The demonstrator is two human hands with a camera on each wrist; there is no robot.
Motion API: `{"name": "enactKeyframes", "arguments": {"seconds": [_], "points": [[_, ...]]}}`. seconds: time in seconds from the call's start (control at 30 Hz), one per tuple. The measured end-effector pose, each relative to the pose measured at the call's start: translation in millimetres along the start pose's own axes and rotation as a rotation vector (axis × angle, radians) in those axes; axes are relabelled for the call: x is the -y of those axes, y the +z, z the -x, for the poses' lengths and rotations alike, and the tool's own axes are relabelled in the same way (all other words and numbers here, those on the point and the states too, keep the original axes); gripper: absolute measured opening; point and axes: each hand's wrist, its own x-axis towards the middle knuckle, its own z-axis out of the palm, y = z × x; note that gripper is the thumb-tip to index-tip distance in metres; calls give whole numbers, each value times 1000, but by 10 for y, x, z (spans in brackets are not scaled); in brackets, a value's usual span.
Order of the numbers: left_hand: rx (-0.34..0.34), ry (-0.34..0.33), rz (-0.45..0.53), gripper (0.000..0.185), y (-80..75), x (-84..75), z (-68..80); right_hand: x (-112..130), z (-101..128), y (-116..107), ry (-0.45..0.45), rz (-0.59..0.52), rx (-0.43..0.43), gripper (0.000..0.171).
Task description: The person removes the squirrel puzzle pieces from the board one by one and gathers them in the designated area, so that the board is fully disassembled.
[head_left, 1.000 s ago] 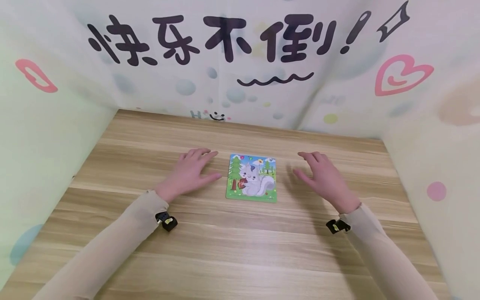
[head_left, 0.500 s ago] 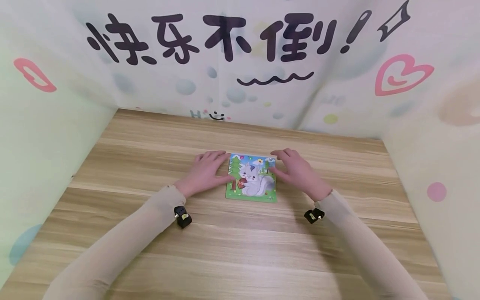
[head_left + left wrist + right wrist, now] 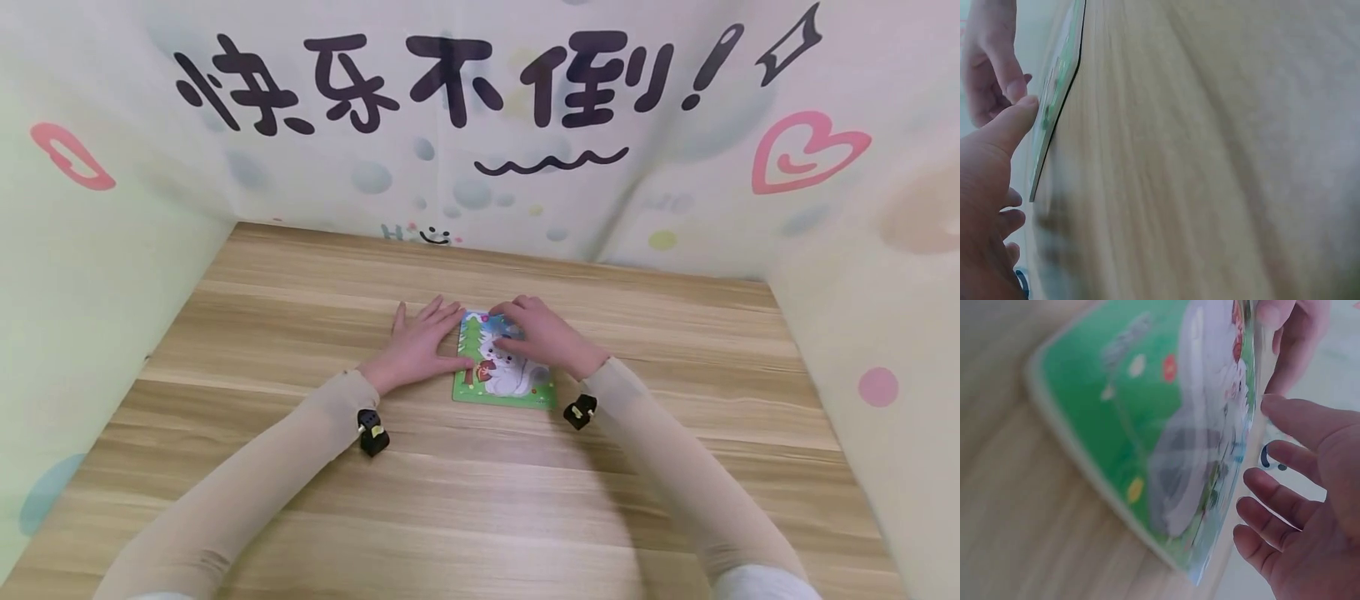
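Note:
A square picture board (image 3: 504,382) with a pale squirrel, a red acorn and green trees lies flat on the wooden table. At its left edge is my left hand (image 3: 417,346), fingers spread, the thumb reaching over the border. The left wrist view has that thumb (image 3: 1019,115) right at the board's surface. My right hand (image 3: 546,335) hovers over the board's upper right part and hides some of the picture. Its fingers (image 3: 1272,500) are loosely bent, nothing between them, beside the board's glossy face in the right wrist view.
The wood-grain table (image 3: 465,500) is bounded at the back by a white printed curtain (image 3: 360,179) with black characters. Pale side walls (image 3: 82,275) stand left and right. A small black wrist camera (image 3: 372,433) sits at the left cuff, another device (image 3: 580,411) at the right.
Both hands have come inward from either side of the board. The right hand travelled left until it overlaps the picture; the left reached the left edge. The board has stayed in place.

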Motion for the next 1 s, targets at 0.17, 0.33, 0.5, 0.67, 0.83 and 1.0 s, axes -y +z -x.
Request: {"name": "enactKeyframes", "arguments": {"seconds": [0.17,0.33,0.5,0.67,0.83,1.0], "points": [[5,9,19,95,32,-2,-28,49,-106,17,-9,29,29,51],[1,25,13,94,64,2,-62,67,-144,27,-29,65,23,54],[-3,20,19,90,85,27,-71,64,-171,41,-40,76,19,55],[-13,12,43,83,87,32,-74,66,-167,48,-47,84,30,57],[-26,2,52,81,76,31,-80,90,-180,55,-50,110,60,58],[-34,-2,85,81,87,55,-96,131,-191,30,-32,138,98,60]]}}
